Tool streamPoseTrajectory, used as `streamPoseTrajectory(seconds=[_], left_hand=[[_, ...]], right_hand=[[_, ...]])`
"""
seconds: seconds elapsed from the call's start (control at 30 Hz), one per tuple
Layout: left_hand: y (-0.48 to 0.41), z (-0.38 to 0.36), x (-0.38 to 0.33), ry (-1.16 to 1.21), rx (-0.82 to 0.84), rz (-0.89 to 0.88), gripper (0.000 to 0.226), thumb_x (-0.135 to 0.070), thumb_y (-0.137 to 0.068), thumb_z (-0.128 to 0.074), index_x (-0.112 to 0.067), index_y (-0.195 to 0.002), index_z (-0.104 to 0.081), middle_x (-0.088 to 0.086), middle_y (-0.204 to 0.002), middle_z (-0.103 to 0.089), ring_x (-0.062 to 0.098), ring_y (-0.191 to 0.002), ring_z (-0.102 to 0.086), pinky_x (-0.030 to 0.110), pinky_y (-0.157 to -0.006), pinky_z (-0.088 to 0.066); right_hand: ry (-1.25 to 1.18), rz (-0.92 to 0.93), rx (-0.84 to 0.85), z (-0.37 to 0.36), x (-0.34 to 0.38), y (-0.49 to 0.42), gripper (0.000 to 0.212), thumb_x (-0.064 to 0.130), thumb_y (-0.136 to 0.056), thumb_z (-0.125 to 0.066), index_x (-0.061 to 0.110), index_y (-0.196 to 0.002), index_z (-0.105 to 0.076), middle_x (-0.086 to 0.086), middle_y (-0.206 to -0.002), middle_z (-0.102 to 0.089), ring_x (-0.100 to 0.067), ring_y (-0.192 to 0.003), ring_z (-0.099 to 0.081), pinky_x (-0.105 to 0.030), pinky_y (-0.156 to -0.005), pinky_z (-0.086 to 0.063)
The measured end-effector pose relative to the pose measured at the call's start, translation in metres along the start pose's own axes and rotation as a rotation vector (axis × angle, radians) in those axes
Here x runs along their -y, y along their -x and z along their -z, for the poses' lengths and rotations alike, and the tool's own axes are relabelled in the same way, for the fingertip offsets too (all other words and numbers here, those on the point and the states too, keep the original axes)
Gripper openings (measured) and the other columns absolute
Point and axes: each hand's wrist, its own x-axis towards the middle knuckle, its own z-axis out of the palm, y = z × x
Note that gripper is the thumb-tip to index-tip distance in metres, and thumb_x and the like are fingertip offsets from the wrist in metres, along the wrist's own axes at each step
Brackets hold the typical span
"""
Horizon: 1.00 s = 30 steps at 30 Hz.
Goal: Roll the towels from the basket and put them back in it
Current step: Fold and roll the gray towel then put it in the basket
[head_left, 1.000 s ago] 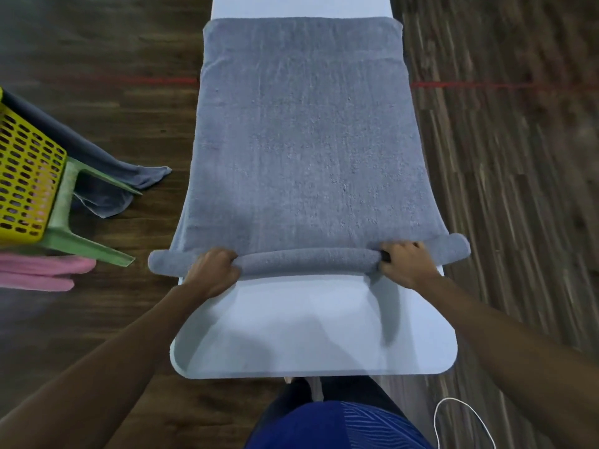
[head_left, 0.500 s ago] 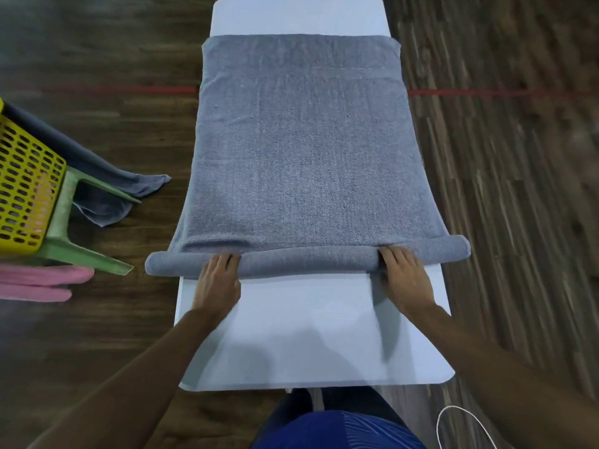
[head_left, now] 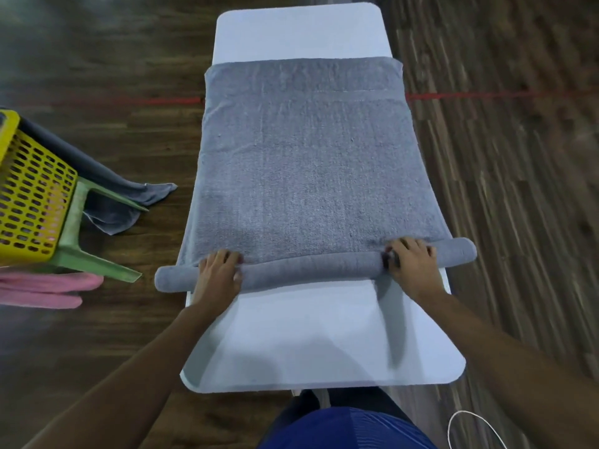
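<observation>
A grey towel lies spread lengthwise on a white table. Its near end is wound into a thin roll that runs across the table and sticks out past both side edges. My left hand rests on the left part of the roll, with the fingers reaching over its far side. My right hand rests on the right part in the same way. The yellow perforated basket stands at the left edge of the view.
The basket sits on a green plastic stool. Another grey towel hangs out of the basket toward the wooden floor. Pink towels lie below the stool. A white cable loops at the bottom right.
Both hands went from gripping the roll with curled fingers to lying over it. The roll has grown thicker and moved slightly away from me.
</observation>
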Motion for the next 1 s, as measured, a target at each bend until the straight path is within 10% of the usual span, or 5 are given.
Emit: streamPoseTrajectory(seconds=[0.37, 0.63, 0.83, 1.0], left_hand=[[0.028, -0.008, -0.013, 0.001, 0.016, 0.035, 0.039, 0.004, -0.066, -0.072, -0.002, -0.104, -0.066, 0.016, -0.100, -0.067, 0.035, -0.090, -0.063, 0.046, -0.083, -0.053], [0.025, 0.005, -0.012, 0.080, 0.289, 0.131, 0.031, -0.033, -0.075, -0.044, -0.015, -0.090, -0.065, 0.004, -0.089, -0.067, 0.025, -0.087, -0.062, 0.039, -0.085, -0.044], [0.030, -0.007, -0.013, 0.033, -0.108, 0.109, 0.011, -0.008, -0.082, -0.060, -0.008, -0.093, -0.060, 0.011, -0.090, -0.060, 0.034, -0.085, -0.056, 0.046, -0.075, -0.044], [0.044, -0.016, -0.027, 0.031, -0.063, 0.010, 0.032, -0.011, -0.074, -0.058, -0.002, -0.103, -0.064, 0.014, -0.100, -0.064, 0.032, -0.092, -0.060, 0.046, -0.082, -0.050]], right_hand=[[0.085, 0.092, 0.015, -0.012, 0.006, 0.014, 0.040, 0.007, -0.073, -0.064, 0.015, -0.113, -0.065, -0.005, -0.106, -0.069, -0.028, -0.103, -0.060, -0.039, -0.100, -0.027], [0.170, 0.040, 0.557, 0.022, 0.003, -0.002, 0.040, 0.043, -0.082, -0.056, 0.032, -0.120, -0.061, 0.002, -0.120, -0.065, -0.019, -0.116, -0.054, -0.039, -0.102, -0.026], [-0.025, 0.026, 0.061, 0.000, -0.003, 0.014, 0.027, 0.026, -0.078, -0.061, 0.024, -0.105, -0.064, 0.002, -0.108, -0.059, -0.026, -0.103, -0.054, -0.038, -0.084, -0.027], [-0.009, 0.136, -0.113, -0.018, 0.003, 0.036, 0.035, 0.020, -0.077, -0.046, 0.011, -0.105, -0.065, -0.006, -0.107, -0.065, -0.029, -0.101, -0.059, -0.039, -0.089, -0.037]])
